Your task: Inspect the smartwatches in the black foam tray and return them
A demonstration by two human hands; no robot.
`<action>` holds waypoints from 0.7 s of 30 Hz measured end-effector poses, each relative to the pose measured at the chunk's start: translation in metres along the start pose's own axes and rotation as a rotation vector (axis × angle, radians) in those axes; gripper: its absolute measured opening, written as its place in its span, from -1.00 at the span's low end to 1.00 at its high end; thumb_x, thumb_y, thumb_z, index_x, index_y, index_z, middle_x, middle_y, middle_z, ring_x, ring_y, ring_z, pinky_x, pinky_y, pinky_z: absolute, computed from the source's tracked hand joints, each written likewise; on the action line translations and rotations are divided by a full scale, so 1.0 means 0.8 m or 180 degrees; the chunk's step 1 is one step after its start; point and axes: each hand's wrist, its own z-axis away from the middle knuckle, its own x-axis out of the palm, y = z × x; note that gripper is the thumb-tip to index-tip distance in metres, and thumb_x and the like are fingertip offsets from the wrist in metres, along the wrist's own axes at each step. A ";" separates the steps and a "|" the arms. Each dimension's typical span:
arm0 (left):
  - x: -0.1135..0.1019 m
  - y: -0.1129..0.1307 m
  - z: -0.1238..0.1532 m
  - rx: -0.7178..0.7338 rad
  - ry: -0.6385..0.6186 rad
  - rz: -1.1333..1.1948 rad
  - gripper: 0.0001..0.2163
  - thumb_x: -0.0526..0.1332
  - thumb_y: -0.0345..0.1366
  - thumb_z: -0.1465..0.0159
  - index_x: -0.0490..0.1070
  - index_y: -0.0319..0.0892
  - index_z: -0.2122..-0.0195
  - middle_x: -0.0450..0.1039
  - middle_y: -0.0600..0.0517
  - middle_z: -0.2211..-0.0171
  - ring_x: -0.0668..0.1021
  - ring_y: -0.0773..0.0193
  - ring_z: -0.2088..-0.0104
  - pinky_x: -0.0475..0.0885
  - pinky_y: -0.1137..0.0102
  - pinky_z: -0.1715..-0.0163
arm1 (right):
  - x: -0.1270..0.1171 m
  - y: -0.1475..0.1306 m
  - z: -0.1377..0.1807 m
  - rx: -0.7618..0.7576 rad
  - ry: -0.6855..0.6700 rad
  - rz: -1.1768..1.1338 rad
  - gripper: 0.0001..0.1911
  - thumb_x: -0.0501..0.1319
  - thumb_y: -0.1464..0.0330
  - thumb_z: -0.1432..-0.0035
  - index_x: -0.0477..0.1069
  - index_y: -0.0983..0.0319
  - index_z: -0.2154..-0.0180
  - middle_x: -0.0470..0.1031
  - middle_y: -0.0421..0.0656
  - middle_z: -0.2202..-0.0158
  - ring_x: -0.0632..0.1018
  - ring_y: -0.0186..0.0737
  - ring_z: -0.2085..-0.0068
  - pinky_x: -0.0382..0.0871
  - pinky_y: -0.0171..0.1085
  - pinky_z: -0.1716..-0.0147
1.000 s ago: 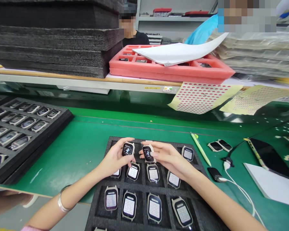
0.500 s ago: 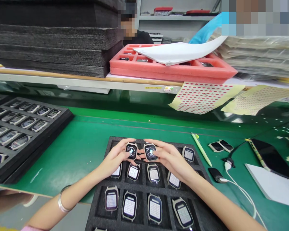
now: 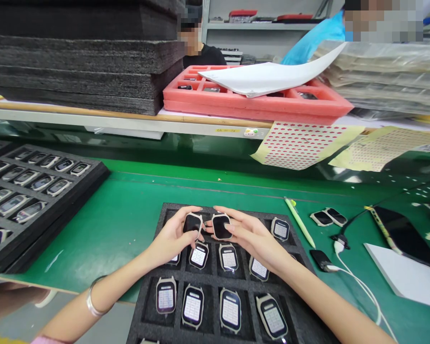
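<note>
As a green bench mat (image 3: 129, 215) spread beneath a shelf bearing a stack of dark grey foam sheets (image 3: 75, 57) and a pink foam tray (image 3: 254, 107), a person worked over a black foam tray with square pockets (image 3: 208, 271) set close in front. A second black foam tray (image 3: 93, 179), holding small screened devices, lay well apart to the left. The left hand (image 3: 170, 239) pinched a beige-cased smartwatch body with a dark screen (image 3: 192, 223) between thumb and fingers. The right hand (image 3: 252, 236) gripped a matching dark-screened watch body (image 3: 221, 226) just beside it, both held above the near tray's far rows. The work appeared well along: the pockets in view nearer the person held watch bodies with lit white screens (image 3: 230, 310), and only the two in hand showed dark. A green pen (image 3: 299, 222) lay just right of that tray.
</note>
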 end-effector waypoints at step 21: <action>0.031 0.052 -0.070 0.0353 0.0585 -0.0964 -0.68 0.19 -0.36 -0.16 0.22 -0.16 0.05 0.24 0.15 0.44 0.31 0.41 0.58 0.24 0.51 0.60 | -0.021 -0.067 -0.039 -0.0482 -0.0277 -0.0417 -0.60 0.39 0.32 0.01 0.48 0.18 0.07 0.57 -0.07 0.18 0.58 -0.11 0.16 0.37 -0.09 0.03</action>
